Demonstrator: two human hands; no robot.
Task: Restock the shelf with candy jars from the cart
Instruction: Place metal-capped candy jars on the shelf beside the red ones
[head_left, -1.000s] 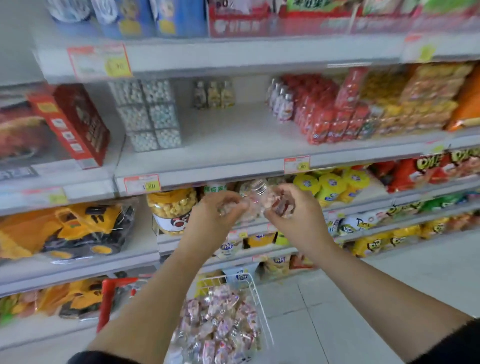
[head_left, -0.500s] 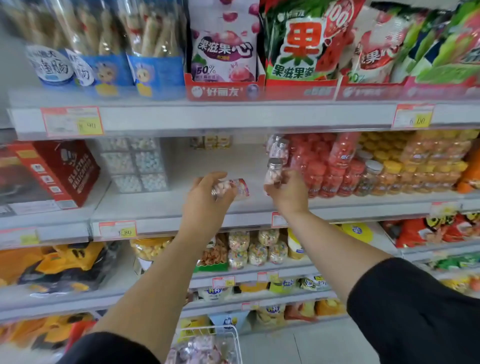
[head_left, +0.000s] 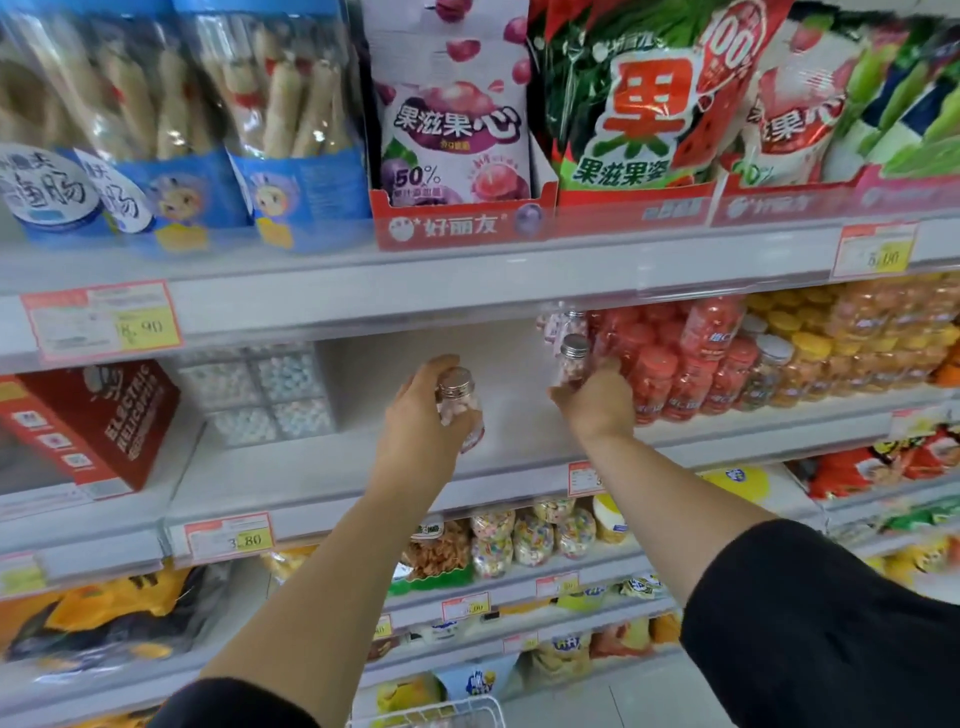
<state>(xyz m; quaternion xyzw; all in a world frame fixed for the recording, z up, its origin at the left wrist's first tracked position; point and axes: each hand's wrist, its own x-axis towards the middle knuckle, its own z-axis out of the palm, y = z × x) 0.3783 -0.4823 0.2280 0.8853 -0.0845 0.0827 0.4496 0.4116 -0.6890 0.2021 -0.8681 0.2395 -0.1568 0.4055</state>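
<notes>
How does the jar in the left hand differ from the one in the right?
The left-hand jar is over the bare stretch of shelf; the right-hand jar is up against the red jars. The left hand grips its jar from the side; the right hand hides its jar's lower half. Both: clear, silver caps, pale candies.

A red box (head_left: 98, 421) reads "ELECTRIC HELICOPTER". A price tag (head_left: 228, 540) on the front edge of the middle shelf (head_left: 311, 467) shows "3.80". A second tag (head_left: 101, 322), on the front edge of the top shelf (head_left: 467, 280), shows "8.90". On that top shelf, a purple-and-white bag (head_left: 457, 130) reads "果滋果心" and "50%", a green bag (head_left: 623, 114) reads "果滋果姿" and "100%", and the red tray (head_left: 457, 226) reads "好丽友".
</notes>
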